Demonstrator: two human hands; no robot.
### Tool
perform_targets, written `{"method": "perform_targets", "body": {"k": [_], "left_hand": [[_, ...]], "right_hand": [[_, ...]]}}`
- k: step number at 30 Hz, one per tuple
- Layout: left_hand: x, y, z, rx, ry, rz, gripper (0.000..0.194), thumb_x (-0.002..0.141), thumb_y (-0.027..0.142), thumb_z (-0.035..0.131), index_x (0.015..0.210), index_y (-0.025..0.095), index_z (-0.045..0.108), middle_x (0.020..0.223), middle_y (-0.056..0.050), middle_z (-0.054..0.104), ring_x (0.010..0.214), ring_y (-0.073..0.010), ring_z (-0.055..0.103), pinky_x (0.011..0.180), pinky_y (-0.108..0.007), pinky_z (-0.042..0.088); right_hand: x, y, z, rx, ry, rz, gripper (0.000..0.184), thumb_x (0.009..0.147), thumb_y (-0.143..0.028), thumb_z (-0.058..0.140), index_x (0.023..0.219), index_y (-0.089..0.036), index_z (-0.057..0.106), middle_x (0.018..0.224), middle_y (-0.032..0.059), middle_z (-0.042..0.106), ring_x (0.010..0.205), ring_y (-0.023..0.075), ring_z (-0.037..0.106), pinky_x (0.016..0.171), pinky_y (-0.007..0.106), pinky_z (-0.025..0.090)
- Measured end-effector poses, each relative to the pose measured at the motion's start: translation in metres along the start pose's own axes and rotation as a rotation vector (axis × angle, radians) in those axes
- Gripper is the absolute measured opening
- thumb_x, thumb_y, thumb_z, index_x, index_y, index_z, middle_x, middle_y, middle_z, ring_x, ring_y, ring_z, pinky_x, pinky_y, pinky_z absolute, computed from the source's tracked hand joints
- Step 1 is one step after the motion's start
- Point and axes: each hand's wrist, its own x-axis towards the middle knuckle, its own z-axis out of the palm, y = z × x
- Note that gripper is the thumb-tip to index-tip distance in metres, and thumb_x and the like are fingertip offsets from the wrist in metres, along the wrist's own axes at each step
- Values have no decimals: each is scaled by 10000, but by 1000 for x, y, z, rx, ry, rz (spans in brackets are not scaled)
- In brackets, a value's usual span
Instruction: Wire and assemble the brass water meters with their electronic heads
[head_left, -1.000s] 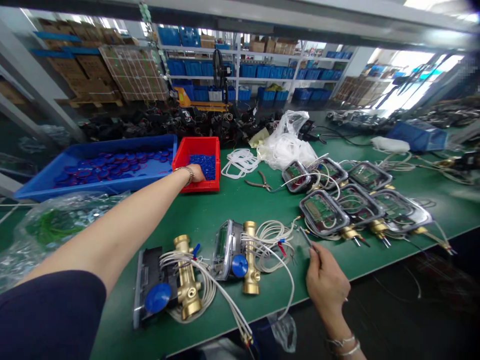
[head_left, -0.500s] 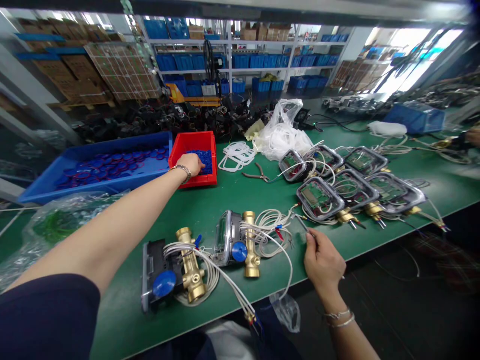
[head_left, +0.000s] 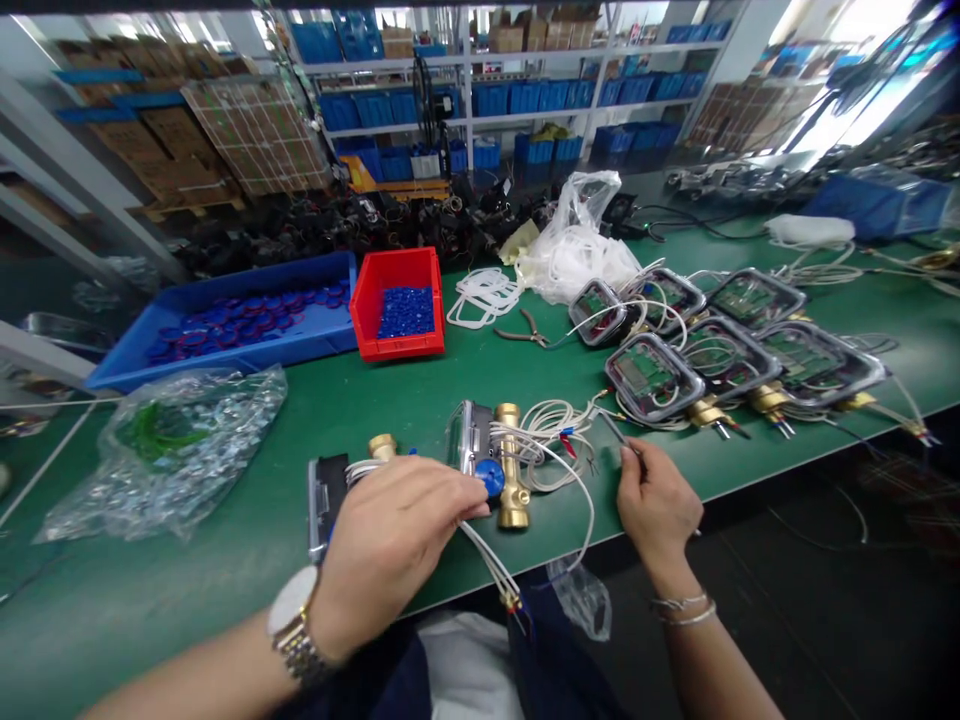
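My left hand (head_left: 409,525) is above the nearer brass-bodied meter, fingertips pinched together beside the round blue cap (head_left: 490,478) of the second meter. Whatever those fingertips hold is too small or hidden to make out. Under the hand, the nearer meter's dark case (head_left: 324,500) is partly covered. The second meter's brass pipe body (head_left: 512,480) lies by a coil of pale cable (head_left: 547,440). At the table's front edge my right hand (head_left: 660,498) is closed on a thin metal tool (head_left: 611,424), its tip pointing up and left.
A red bin (head_left: 401,345) of small blue parts stands beside a blue tray (head_left: 315,345) of round blue pieces. Cutting pliers (head_left: 523,330), white gaskets (head_left: 484,297) and several clear-lidded meters (head_left: 652,375) lie to the right. A plastic bag (head_left: 180,450) is at left.
My left hand has left the red bin and come back toward me, over the nearer meter. My right hand keeps the tool in about the same place. The view has shifted slightly.
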Motion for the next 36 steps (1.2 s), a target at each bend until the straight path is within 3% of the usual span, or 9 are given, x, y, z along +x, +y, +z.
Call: {"method": "perform_targets", "body": {"k": [3,7,21,24,28,31,36], "left_hand": [[-9,6,29,125,134,-72,116,913,185,711,999,257,739,1090,25,778,1040,-213,640,915,-375,515],[-3,3,47,272,129,-148,109,897,207,724,939,297,769,1081,49,779,1078,-282,599,908,-473,492],[-13,-5,41,325,-24,-114,158,914,330,708,1055,345,778,1280,-29,698,1226,-340,526,964,-549,486],[-13,-5,42,313,-49,-105,162,929,313,686,1067,316,771,1283,-68,675,1220,-331,521,970,-536,492],[-9,-6,43,181,-50,-159,129,939,304,675,1025,270,765,1255,-86,661,1163,-292,546,962,-497,499],[-7,-6,45,72,4,-215,100,932,298,691,980,246,762,1203,-76,687,1095,-252,595,940,-451,512],[-11,-8,49,62,82,-172,99,906,245,731,993,270,773,1127,-24,759,1079,-220,659,951,-398,528]], "right_hand": [[0,0,0,0,1,6,320,1036,-370,501,1067,-157,738,1001,80,783,809,221,696,684,286,424],[-1,1,0,17,-5,16,321,1040,-368,493,1069,-154,732,1008,84,779,826,224,697,698,290,428],[1,2,0,77,-6,44,305,1028,-365,510,1064,-159,732,999,100,774,834,238,697,707,308,440],[5,-2,-9,163,-31,77,301,1020,-356,522,1078,-142,725,995,116,762,857,249,692,740,321,467],[3,-30,-47,437,-107,147,290,1026,-342,518,1177,-166,693,871,51,695,717,184,632,709,304,489],[-8,-64,-74,715,-302,144,255,1035,-289,511,1226,-213,662,763,-15,601,647,142,577,655,267,486],[-23,-104,-77,847,-518,18,344,1052,-233,451,1369,-251,587,843,-1,650,649,132,598,641,260,524]]}}
